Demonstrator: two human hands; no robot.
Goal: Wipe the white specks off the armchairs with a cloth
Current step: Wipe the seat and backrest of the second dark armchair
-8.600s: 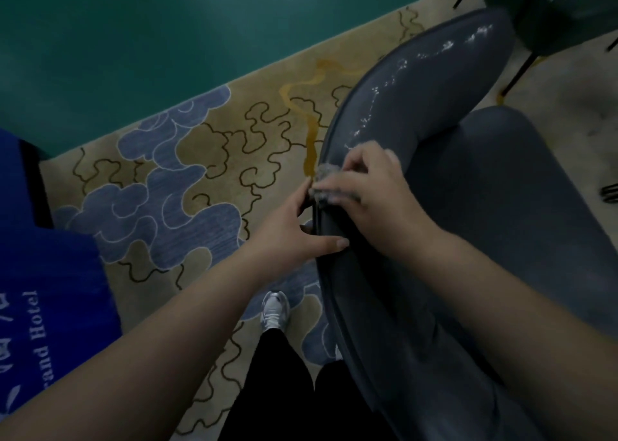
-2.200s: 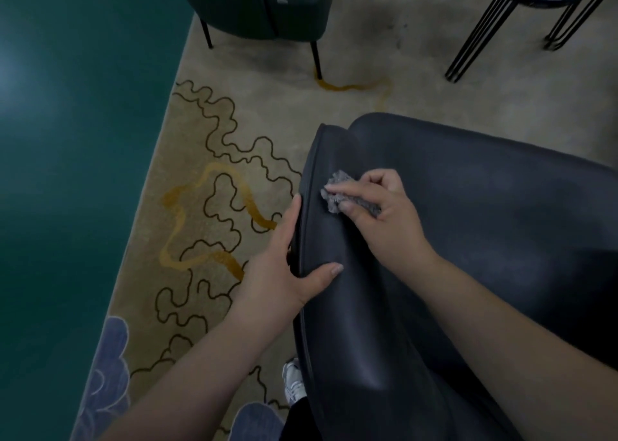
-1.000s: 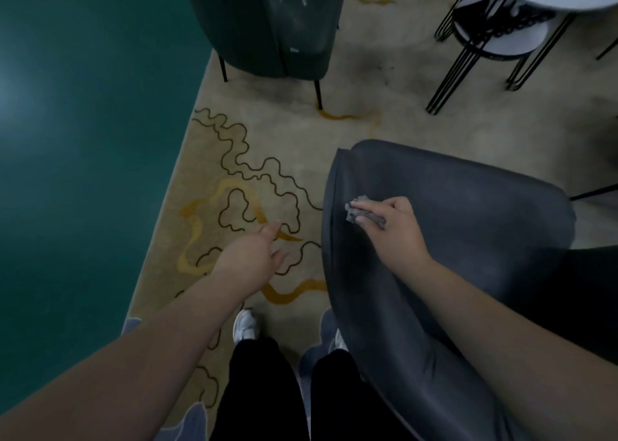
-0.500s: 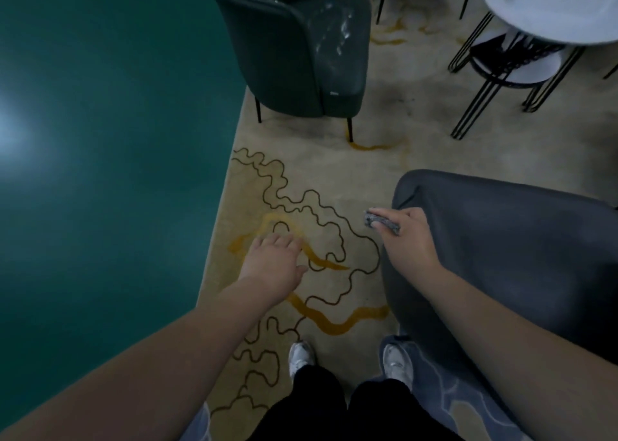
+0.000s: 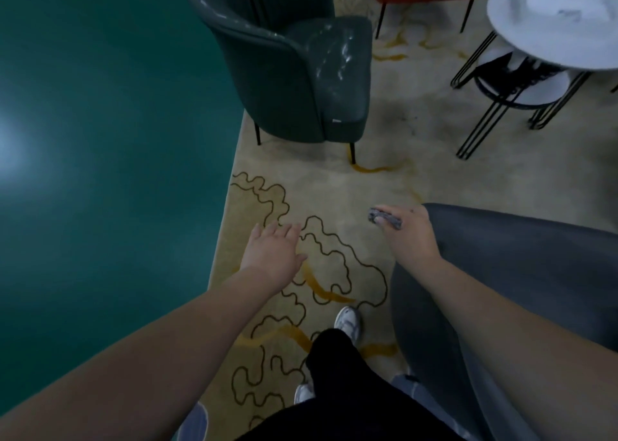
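- Your left hand point(image 5: 272, 256) hangs over the rug point(image 5: 334, 193), fingers loose and spread, holding nothing.
- Your right hand point(image 5: 406, 240) pinches the grey cloth point(image 5: 384, 220), just beside the near armchair point(image 5: 521, 267).
- The speckled green armchair point(image 5: 301, 66) sits farther ahead.

No text, label or number can be read anywhere

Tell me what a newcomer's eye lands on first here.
Likely the dark green leather armchair at top centre, its seat streaked with white specks. Next, the two bare arms reaching in from below: the right hand pinches a small grey crumpled cloth beside the near grey armchair, the left hand open over the beige patterned carpet.
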